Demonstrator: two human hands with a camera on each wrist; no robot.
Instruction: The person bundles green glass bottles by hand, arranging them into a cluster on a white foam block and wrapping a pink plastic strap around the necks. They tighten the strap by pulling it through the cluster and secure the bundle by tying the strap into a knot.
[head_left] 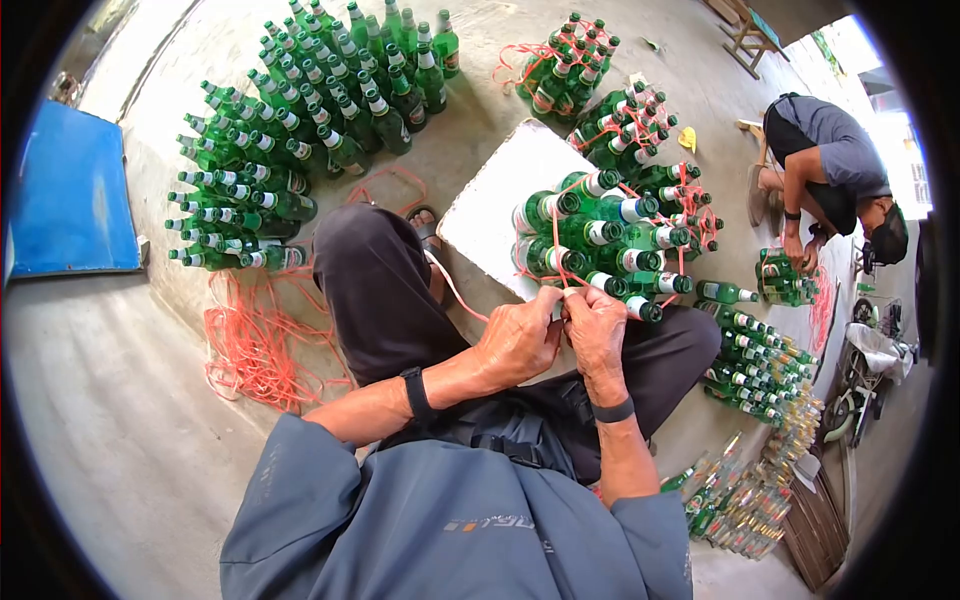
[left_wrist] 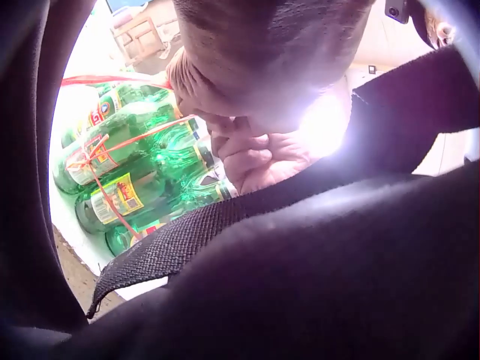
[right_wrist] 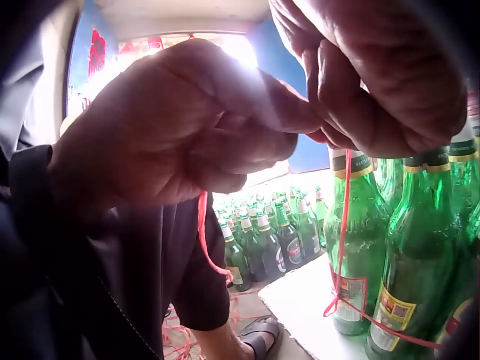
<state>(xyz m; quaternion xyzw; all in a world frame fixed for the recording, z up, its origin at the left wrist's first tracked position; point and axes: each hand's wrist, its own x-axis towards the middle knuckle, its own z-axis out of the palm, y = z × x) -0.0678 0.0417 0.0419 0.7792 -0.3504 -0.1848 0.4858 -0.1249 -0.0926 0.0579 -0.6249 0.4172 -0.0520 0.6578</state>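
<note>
Left hand point(head_left: 520, 342), right hand point(head_left: 597, 335): I pinch string point(head_left: 556, 240)
Bottles point(head_left: 602, 232): just beyond both hands
Knot point(right_wrist: 332, 303): below hands, wrist views only

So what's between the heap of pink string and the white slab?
A bent, dark-trousered leg and its sandalled foot, plus a strand of string, in the head view.

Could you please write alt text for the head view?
A seated person pinches red string with left hand and right hand around bundled bottles on a white slab. More green bottles stand around; at right, another person bends over a cluster.
</note>
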